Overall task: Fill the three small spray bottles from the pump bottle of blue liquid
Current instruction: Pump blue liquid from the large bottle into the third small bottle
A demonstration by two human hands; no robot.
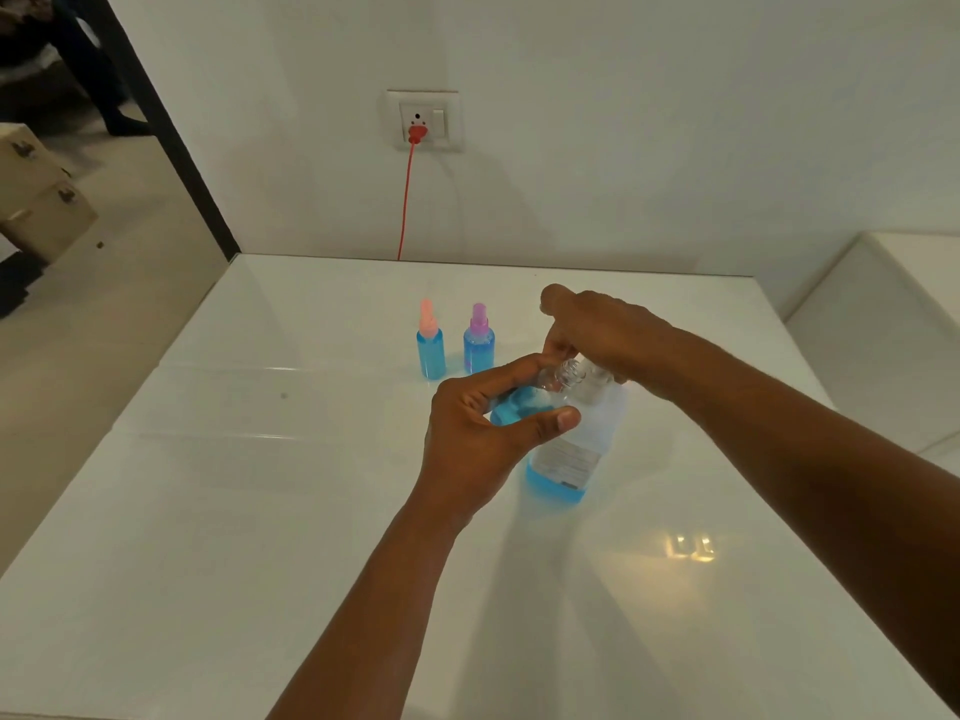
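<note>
Under our right hand (602,330), pressing the pump bottle (566,454), our left hand (483,423) grips the third spray bottle (524,402), its open neck tilted toward the pump.

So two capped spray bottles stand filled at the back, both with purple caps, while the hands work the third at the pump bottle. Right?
Not quite. The head view shows only one purple-capped bottle; the other bottle has a pink cap. Both hold blue liquid, and the hands work the third bottle at the pump bottle.

Pump head under the right hand (602,330) (label print on the pump bottle (569,459) blurred)
</note>
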